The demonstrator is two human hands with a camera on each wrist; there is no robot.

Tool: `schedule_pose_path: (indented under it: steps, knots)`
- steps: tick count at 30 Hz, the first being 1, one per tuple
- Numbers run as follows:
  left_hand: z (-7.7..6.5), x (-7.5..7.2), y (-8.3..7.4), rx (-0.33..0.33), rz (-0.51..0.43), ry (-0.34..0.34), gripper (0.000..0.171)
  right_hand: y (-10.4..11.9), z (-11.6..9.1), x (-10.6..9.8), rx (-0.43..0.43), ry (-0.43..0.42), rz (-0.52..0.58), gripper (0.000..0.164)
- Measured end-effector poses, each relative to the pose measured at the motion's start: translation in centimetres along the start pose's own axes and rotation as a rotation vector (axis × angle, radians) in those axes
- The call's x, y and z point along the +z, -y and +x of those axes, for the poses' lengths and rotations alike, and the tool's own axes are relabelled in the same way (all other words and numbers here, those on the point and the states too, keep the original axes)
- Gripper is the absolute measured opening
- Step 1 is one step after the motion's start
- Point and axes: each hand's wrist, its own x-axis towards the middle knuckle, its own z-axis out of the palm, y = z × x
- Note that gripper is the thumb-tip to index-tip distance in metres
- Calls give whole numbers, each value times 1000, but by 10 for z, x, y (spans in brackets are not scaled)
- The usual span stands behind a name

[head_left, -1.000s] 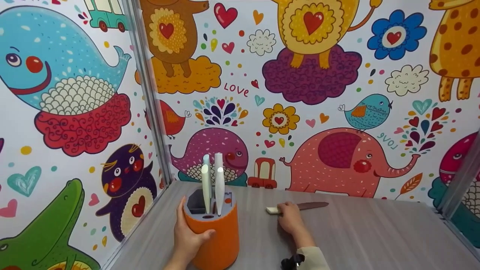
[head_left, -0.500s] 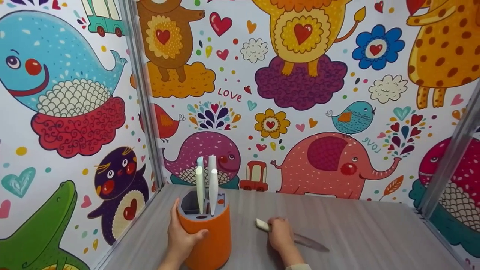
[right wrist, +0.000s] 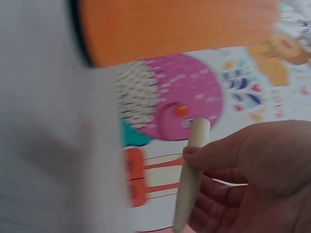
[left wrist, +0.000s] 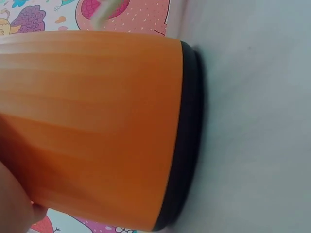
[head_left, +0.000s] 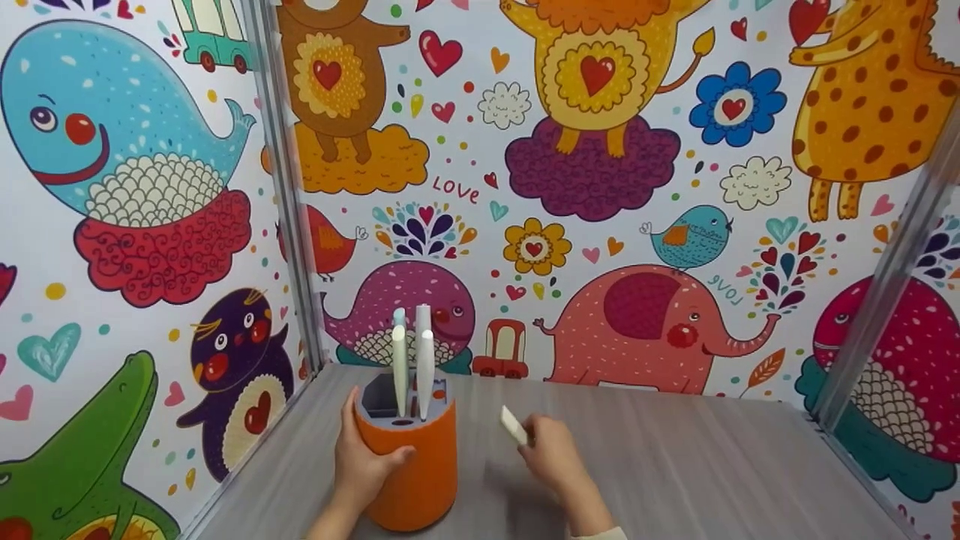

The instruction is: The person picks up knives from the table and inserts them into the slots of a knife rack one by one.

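Observation:
An orange knife block [head_left: 420,476] with a grey slotted top stands upright on the table, several pale-handled knives [head_left: 424,375] sticking out of it. My left hand [head_left: 362,461] grips its left side, thumb across the front. To the right of the block, my right hand [head_left: 553,454] holds a knife by its cream handle [head_left: 514,425], lifted over the table, with the handle's end tilted up toward the block. The right wrist view shows thumb and fingers wrapped on that handle [right wrist: 189,187]; the blade is hidden. In the left wrist view the block's black base [left wrist: 187,141] meets the tabletop.
The grey wood-grain table [head_left: 697,465] ends at a back wall [head_left: 480,247] printed with cartoon animals. A second printed panel [head_left: 150,315] stands at the left, joined by a metal corner post [head_left: 289,202]. Another post [head_left: 885,300] rises at the right.
My right hand has raised the knife from the tabletop and turned it, so its blade no longer shows in the head view. The left hand keeps its grip on the block.

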Motion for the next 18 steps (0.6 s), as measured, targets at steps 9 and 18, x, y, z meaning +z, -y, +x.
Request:
schedule_pose_path:
  steps: [9,18]
  knots:
    - [2,-2,1,-3,12,32,113,15,-3,-44,-113,138,516,30]
    - [-2,-5,-8,46,-22,-59,104,28,-10,-45,-176,72,783,36]
